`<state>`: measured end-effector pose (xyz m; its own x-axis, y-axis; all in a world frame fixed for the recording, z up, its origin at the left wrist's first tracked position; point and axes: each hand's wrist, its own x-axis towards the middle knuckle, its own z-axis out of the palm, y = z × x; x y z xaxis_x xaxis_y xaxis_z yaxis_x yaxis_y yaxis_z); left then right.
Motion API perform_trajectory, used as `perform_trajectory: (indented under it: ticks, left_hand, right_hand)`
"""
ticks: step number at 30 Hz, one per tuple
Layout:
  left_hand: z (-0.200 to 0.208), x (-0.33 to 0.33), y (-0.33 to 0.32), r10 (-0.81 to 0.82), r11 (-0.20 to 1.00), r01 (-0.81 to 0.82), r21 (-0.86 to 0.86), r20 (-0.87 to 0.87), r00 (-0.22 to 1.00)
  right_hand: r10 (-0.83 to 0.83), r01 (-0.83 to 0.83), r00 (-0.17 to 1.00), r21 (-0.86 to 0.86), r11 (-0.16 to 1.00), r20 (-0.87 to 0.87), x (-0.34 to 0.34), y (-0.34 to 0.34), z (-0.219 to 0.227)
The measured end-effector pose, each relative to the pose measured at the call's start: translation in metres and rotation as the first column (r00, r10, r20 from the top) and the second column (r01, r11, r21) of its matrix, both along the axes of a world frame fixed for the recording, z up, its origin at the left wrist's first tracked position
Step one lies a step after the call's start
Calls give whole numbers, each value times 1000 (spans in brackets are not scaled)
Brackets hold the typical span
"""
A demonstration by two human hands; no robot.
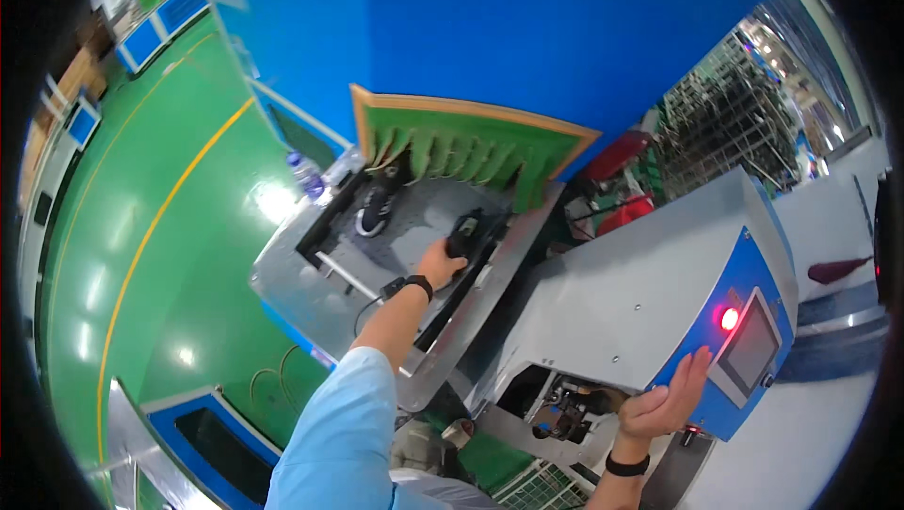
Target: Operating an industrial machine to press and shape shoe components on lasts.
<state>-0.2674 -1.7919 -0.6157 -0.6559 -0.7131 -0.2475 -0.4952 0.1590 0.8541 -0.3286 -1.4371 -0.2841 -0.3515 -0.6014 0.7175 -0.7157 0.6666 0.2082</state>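
My left hand (pixel 440 263) is closed around one end of a black shoe (pixel 464 230) at the right side of a grey conveyor belt (pixel 419 213). Further left on the belt lies another black shoe (pixel 376 208) with a white sole edge, its far end close to the green strip curtain (pixel 461 154). My right hand (pixel 667 401) is raised, palm up and fingers stretched, beside the blue control panel of a grey machine (pixel 603 289). Nothing lies in that palm. Below it, the machine's opening shows a dark mechanism (pixel 562 413).
A tall blue housing (pixel 471 30) rises behind the curtain. A plastic bottle (pixel 305 175) stands at the conveyor's left edge. A red lamp (pixel 730 319) glows beside a dark screen (pixel 750 356). At lower left is a blue-framed unit (pixel 215 439), and shelving racks (pixel 734 100) stand far right.
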Motion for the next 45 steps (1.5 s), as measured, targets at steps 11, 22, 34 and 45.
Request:
perform_trajectory:
  ticks: [11, 22, 34, 45]
  left_hand:
    - [12, 32, -4, 119, 913, 26, 406, -328, 937]
    - [229, 167, 131, -7, 664, 558, 498, -742, 671]
    - [248, 165, 339, -264, 925, 310, 219, -217, 940]
    - [224, 173, 446, -837, 495, 848, -187, 160, 524]
  right_hand:
    - [-37, 37, 999, 11, 999, -21, 0, -5, -3]
    - [581, -189, 532, -582, 791, 617, 94, 11, -9]
    - [779, 172, 104, -782, 599, 619, 151, 118, -37]
    - [597, 375, -295, -484, 791, 746, 141, 300, -119]
